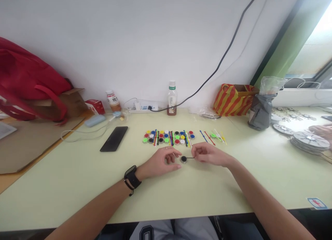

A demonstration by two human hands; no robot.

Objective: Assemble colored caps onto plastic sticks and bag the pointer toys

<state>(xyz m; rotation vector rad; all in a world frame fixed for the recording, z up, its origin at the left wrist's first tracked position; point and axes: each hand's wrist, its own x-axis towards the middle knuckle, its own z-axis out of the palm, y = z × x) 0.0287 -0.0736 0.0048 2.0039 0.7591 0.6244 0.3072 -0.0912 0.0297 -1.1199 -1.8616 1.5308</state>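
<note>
The left hand (162, 162) is loosely curled on the surface (77, 184), its fingertips just beside a small black cap (184, 159); whether the cap is actually touched cannot be told. A thin black stick (190, 158) is pinched between the fingertips of the right hand (209, 154), and its free end meets the cap, which lies between the two hands. A dark watch (132, 176) is worn on the left wrist.

At 12 o'clock from the hands, coloured caps (168, 137) are laid out in neat rows with sticks between them. Loose coloured sticks (212, 136) lie at 1 o'clock, and a phone (114, 138) lies face down at 10 o'clock. A bottle (172, 98) stands further back against the wall. At 3 o'clock, well apart, another person's hand (321, 129) rests by a stack of grey discs (310, 141).

The cap is light and may not be held, so it could be pushed away by the stick's tip. The thin stick could be bent by sideways pressure. The rows are near enough to be scattered by a forward slip.
</note>
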